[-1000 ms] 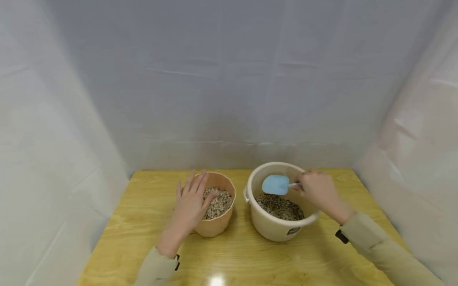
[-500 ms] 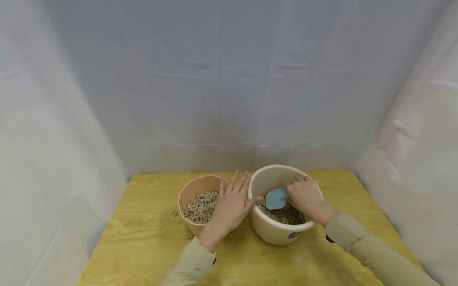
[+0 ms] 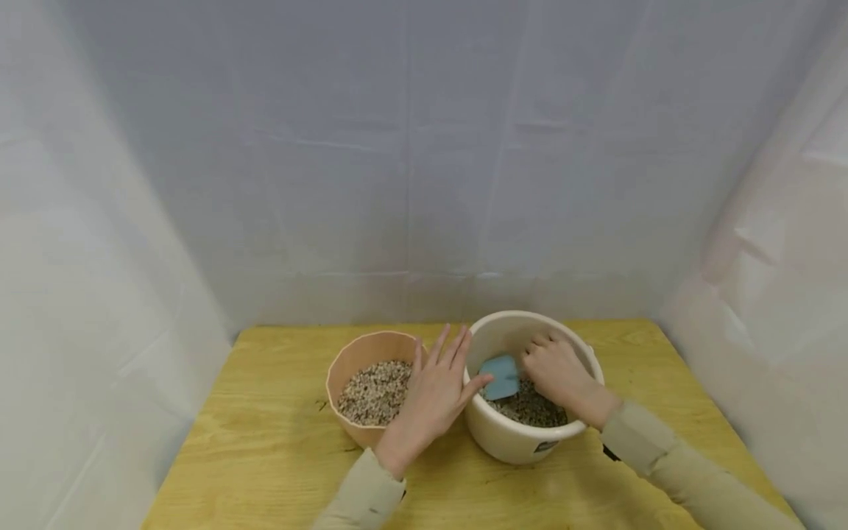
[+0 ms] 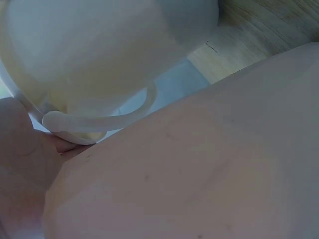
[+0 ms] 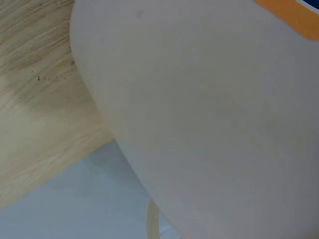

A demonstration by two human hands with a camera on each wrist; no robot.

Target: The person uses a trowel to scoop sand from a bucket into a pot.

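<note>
A cream bucket (image 3: 513, 445) holding gravel (image 3: 539, 411) stands right of centre on the wooden table (image 3: 265, 456). My right hand (image 3: 555, 372) is inside it and grips the handle of a light blue scoop (image 3: 500, 377), whose blade is down at the gravel. My left hand (image 3: 437, 389) lies with straight fingers against the bucket's left wall and rim, the thumb over the edge. An orange pot (image 3: 351, 355) with pale gravel (image 3: 374, 390) stands just left of that hand. In the left wrist view the bucket (image 4: 99, 55) fills the frame; the right wrist view shows its wall (image 5: 214, 114).
White sheeting (image 3: 424, 162) closes in the table at the back and on both sides. Bare wood lies in front of the two containers and at the left of the pot. A small dark mark (image 3: 321, 403) is on the table beside the pot.
My left hand has left the orange pot's gravel and moved right onto the bucket's side. My right hand has lowered the blue scoop from above the bucket down into its gravel.
</note>
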